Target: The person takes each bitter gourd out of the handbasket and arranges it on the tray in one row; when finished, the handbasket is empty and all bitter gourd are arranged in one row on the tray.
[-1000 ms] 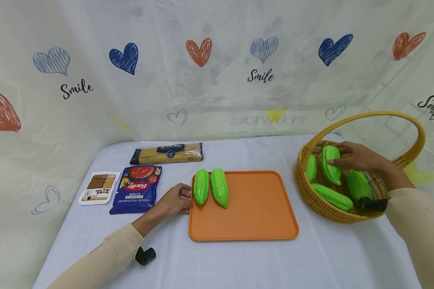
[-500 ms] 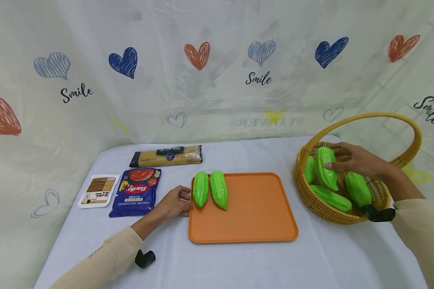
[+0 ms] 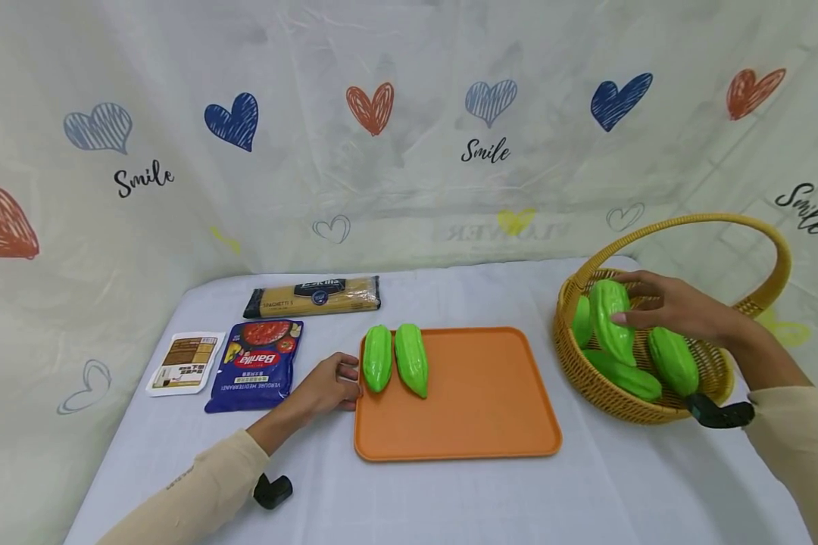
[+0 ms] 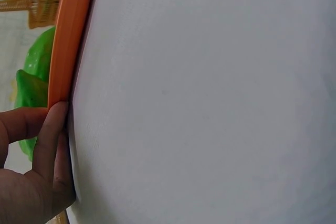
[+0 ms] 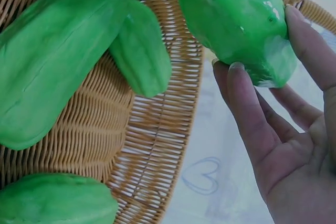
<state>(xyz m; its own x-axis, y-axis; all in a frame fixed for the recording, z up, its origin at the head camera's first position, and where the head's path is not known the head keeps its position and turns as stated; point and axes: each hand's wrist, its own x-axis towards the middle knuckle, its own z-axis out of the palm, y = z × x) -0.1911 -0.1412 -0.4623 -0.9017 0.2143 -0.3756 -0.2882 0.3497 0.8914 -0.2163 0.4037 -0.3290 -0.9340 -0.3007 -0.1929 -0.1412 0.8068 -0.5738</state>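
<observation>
My right hand (image 3: 678, 305) grips a smooth, glossy green papaya (image 3: 611, 314) between thumb and fingers at the left part of the wicker basket (image 3: 589, 390). In the right wrist view, this papaya (image 5: 241, 22) is held at one end, over the basket's rim. Several other green papayas lie in the basket, one a long papaya (image 3: 623, 376) at the front. My left hand (image 3: 327, 384) pinches the left rim of the orange tray (image 3: 477, 401). Two papayas lie side by side at the tray's left: one papaya (image 3: 378, 359) and another papaya (image 3: 411, 360).
Left of the tray lie a blue sauce pouch (image 3: 255, 365), a white flat pack (image 3: 185, 364) and a spaghetti packet (image 3: 313, 296). The basket's tall arched handle (image 3: 709, 218) rises behind my right hand. A printed curtain (image 3: 409, 174) hangs behind the white-covered table (image 3: 450, 507).
My right hand has moved slightly left with the papaya, toward the basket's left rim. My left hand stays on the tray. The head view has tilted slightly.
</observation>
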